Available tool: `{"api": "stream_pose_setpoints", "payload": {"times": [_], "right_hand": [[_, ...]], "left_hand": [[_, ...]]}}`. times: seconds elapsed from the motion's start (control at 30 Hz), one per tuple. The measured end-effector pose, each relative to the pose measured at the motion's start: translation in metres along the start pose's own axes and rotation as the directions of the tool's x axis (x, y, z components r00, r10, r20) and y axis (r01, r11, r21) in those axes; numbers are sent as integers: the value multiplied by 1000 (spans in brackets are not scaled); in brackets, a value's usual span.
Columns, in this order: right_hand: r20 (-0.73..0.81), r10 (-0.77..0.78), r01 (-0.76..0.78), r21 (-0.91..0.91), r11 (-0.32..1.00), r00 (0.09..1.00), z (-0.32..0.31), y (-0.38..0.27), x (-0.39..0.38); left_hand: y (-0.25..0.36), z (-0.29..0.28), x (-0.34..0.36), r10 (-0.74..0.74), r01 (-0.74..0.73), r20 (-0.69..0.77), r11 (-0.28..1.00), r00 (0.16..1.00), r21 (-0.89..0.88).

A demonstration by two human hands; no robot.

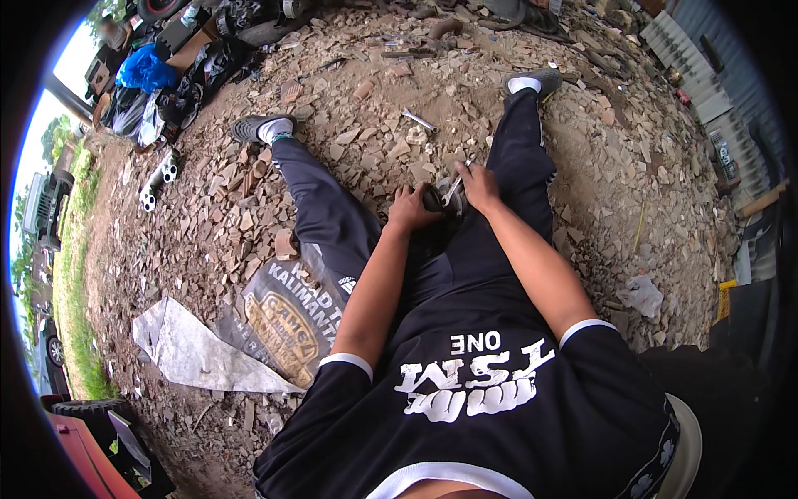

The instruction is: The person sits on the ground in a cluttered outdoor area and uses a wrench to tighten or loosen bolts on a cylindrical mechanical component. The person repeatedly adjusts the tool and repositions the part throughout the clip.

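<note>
Between my thighs, my left hand (413,208) is wrapped round a dark, rounded metal part (431,198) whose exact kind I cannot make out. My right hand (480,186) grips a silver wrench (455,190), its lower end resting at the dark part. The wrench's upper tip pokes out above my fingers. Beyond my hands, a second silver wrench (420,121) lies on the rubble between my spread legs. The underside of the dark part is hidden by my hand and lap.
Broken tile rubble (241,191) covers the ground. A printed banner (287,312) lies by my left leg, and a silver pipe-like metal part (160,179) farther left. Black bags and a blue bag (146,69) are heaped at the far left. Corrugated sheets (694,71) edge the right.
</note>
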State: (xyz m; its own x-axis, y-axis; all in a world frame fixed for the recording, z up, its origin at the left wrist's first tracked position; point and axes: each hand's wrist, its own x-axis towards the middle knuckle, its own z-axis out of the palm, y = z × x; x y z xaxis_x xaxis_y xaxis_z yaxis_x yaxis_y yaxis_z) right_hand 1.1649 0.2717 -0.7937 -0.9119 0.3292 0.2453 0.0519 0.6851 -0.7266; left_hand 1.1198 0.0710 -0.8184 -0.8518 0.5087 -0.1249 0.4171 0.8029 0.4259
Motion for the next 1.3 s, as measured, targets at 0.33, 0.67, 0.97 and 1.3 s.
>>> {"api": "stream_pose_setpoints", "payload": {"times": [0.33, 0.67, 0.97, 1.3], "right_hand": [[251, 26, 17, -166, 986, 968, 48, 2, 38], [238, -68, -2, 280, 960, 969, -27, -36, -63], [-93, 34, -41, -71, 997, 995, -3, -13, -7], [243, 17, 32, -196, 980, 970, 43, 0, 33]], "left_hand": [[3, 0, -1, 47, -47, -17, 999, 999, -21], [3, -3, -3, -9, 9, 10, 999, 1000, -41], [0, -3, -4, 2, -2, -4, 999, 1000, -45], [7, 0, -5, -8, 9, -35, 1000, 999, 20]]}}
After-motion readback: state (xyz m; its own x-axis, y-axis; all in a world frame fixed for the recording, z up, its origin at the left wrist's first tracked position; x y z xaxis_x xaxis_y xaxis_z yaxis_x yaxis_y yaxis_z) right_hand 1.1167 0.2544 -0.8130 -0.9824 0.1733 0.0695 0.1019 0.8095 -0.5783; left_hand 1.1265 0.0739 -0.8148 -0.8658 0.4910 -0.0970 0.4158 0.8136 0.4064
